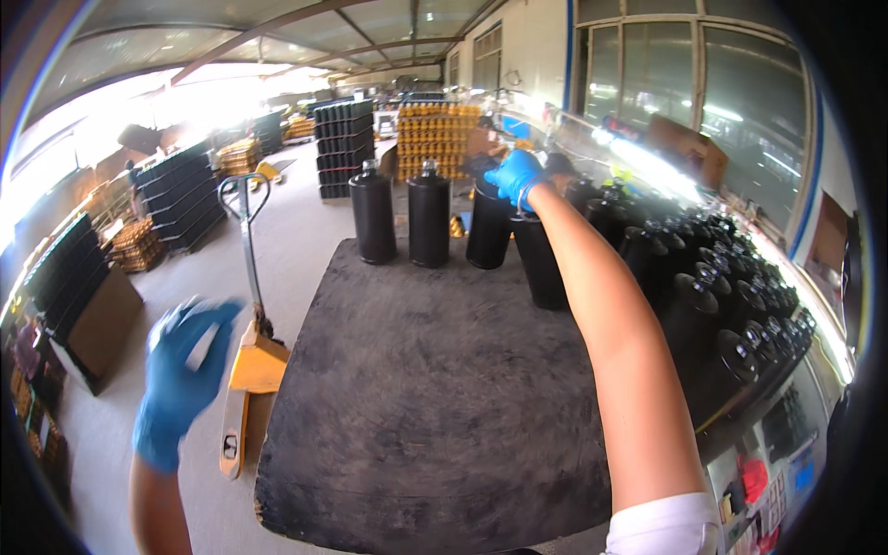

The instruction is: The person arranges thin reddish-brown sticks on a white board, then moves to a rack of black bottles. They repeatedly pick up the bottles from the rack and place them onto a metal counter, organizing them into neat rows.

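My right hand [517, 178], in a blue glove, reaches to the far side of a dark tabletop [430, 388]. Its fingers are curled over the top of a black cylindrical bottle [488, 232], hiding the neck. Nearer to me, another black bottle [540, 267] stands partly behind my forearm. Two more black bottles, one in the middle [429, 225] and one at the left [373, 222], stand upright with clear necks showing. My left hand [184, 374], also gloved in blue and blurred, is raised left of the tabletop. Its fingers are apart and hold nothing.
Many black bottles [694, 298] crowd the right side beside a bright light strip [649, 166]. A yellow pallet jack [258, 364] stands on the left floor. Farther back are stacked dark goods [345, 149], stacked gold items [438, 139] and a person [483, 142].
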Demonstrator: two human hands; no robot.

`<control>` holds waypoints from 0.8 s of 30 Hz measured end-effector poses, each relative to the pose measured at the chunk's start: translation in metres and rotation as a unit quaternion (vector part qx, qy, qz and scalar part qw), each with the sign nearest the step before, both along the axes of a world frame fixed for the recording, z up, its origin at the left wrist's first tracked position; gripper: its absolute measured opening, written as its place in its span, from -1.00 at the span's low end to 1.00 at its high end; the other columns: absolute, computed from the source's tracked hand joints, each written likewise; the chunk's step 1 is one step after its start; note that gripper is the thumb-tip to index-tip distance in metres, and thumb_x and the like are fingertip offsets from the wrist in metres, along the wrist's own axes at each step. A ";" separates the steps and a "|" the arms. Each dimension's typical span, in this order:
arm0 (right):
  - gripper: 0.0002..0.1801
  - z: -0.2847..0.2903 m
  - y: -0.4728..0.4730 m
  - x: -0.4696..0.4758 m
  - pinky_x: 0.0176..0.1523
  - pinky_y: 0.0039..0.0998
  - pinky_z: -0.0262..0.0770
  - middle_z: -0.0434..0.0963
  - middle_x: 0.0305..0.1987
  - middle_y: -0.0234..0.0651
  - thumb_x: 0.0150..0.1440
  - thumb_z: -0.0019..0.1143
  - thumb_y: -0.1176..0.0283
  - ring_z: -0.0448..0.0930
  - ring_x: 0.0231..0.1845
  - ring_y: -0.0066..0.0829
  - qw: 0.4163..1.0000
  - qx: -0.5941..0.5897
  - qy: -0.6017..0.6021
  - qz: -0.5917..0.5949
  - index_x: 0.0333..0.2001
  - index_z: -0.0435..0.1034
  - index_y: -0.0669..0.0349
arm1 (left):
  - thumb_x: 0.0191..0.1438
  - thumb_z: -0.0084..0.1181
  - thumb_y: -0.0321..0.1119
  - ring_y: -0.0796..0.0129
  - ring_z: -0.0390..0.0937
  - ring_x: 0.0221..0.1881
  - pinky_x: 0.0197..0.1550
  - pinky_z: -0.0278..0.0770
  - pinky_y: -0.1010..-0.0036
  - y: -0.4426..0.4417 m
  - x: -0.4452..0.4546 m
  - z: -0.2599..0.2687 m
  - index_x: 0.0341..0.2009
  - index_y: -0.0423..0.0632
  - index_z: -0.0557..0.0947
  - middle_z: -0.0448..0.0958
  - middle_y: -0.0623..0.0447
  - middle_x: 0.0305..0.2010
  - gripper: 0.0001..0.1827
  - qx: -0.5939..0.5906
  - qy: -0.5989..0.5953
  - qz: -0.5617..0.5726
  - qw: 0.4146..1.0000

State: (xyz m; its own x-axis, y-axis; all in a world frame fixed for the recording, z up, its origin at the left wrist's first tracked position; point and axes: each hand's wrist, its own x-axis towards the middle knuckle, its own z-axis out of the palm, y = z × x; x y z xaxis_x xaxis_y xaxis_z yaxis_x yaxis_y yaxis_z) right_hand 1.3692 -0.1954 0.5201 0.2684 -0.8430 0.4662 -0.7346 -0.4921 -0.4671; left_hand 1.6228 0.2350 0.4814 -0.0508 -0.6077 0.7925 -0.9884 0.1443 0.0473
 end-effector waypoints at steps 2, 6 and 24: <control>-0.76 0.001 0.016 -0.017 -0.69 -0.47 0.30 0.44 -0.73 -0.27 -0.06 0.12 0.32 0.39 -0.79 -0.49 0.999 -0.029 -0.014 -0.026 -0.51 0.42 0.32 | -0.04 0.03 -0.50 0.03 0.47 -0.28 -0.18 0.40 0.36 -0.077 0.008 0.015 -0.17 -0.08 0.57 0.51 -0.11 -0.31 -0.72 0.043 0.050 -0.107 0.992; -0.74 0.028 0.110 -0.021 -0.71 -0.51 0.29 0.44 -0.71 -0.28 -0.04 0.13 0.30 0.36 -0.79 -0.53 0.992 0.045 -0.118 0.016 -0.50 0.45 0.33 | -0.04 0.02 -0.46 0.02 0.48 -0.13 -0.08 0.43 0.33 -0.234 0.033 0.029 -0.14 -0.11 0.54 0.50 -0.17 -0.19 -0.71 -0.015 0.042 -0.095 0.995; -0.76 0.078 0.473 -0.143 -0.63 -0.66 0.32 0.48 -0.57 -0.33 -0.04 0.18 0.54 0.44 -0.70 -0.66 0.949 0.227 -0.150 -0.160 -0.22 0.43 0.31 | 0.02 0.06 -0.31 0.36 0.42 -0.59 -0.50 0.37 0.47 -0.437 0.047 0.010 -0.38 -0.07 0.61 0.50 0.03 -0.59 -0.86 -0.062 0.298 -0.139 0.942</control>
State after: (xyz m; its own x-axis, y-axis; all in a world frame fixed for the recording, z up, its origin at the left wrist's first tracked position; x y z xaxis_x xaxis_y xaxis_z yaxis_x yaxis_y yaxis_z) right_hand 1.2259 0.2775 0.5983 -0.1230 -0.9911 0.0503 -0.6132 0.0361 -0.7891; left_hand 1.6700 -0.2024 0.4918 0.2826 -0.5371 0.7948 -0.7139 0.4357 0.5482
